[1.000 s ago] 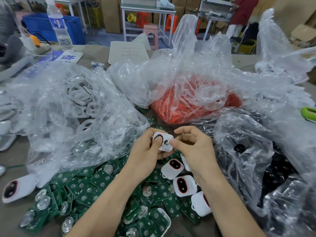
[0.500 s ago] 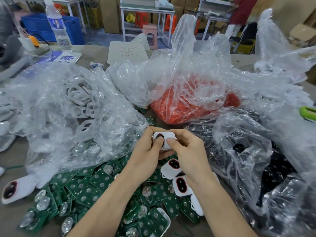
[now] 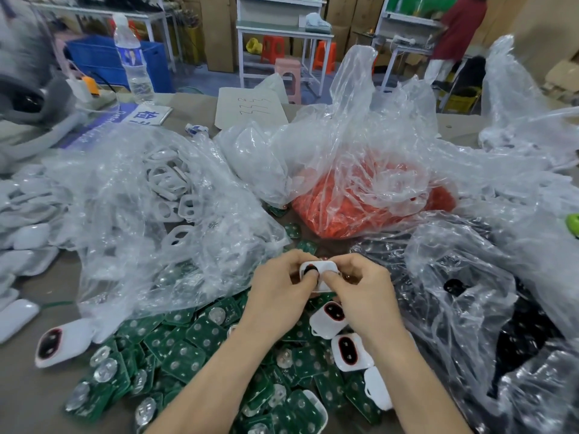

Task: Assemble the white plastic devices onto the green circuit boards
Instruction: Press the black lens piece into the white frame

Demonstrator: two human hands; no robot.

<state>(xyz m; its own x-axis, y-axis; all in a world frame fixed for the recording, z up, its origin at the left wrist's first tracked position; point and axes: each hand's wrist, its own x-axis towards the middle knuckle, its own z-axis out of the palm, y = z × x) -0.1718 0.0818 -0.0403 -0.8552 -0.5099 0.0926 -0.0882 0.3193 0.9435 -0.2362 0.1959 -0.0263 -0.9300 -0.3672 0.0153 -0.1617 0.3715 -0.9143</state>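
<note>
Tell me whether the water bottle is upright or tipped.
Upright: the water bottle stands on its base, cap at the top.

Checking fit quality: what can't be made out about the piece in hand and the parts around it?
Head view, white device: its underside and any board behind it, hidden by the left hand and right hand.
Head view, black parts: shapes blurred by the crinkled bag.
Head view, white card: handwriting too small to read.

Right hand [image 3: 363, 292] closed onto white device [image 3: 327, 267], thumb now pressing face beside left hand [image 3: 279, 289] thumb.
</note>
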